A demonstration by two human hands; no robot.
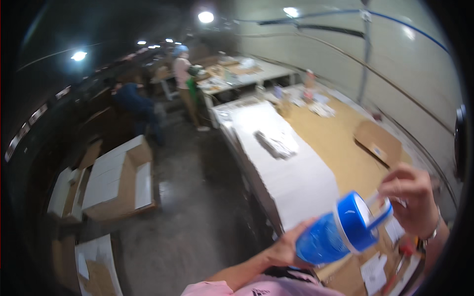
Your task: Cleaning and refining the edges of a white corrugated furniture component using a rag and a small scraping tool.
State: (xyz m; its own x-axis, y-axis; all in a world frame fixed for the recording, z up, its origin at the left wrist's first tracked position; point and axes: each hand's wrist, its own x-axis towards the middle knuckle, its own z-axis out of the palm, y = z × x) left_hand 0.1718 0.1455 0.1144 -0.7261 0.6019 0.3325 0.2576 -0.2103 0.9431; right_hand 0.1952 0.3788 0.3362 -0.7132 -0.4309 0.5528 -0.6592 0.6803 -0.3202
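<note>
A blue see-through drinking bottle (320, 240) is tilted in front of me at the lower right. Around its lower end my left hand (285, 249) is wrapped. The blue lid (351, 219) has a white band below it and a loop-shaped handle (380, 217) at its side. At the top of the lid, my right hand (409, 197) has its fingers pinched together beside a small whitish piece, blurred. What exactly these fingers grip I cannot make out. Under the bottle lie brown cardboard and a white paper piece (374, 273).
A long table carries a white sheet (296, 182) with a crumpled white cloth (276, 143) on it. Brown board (340, 133) and a cardboard piece (379, 143) lie to the right. Open cartons (116, 182) stand on the floor at left. Two people (183, 74) are farther back.
</note>
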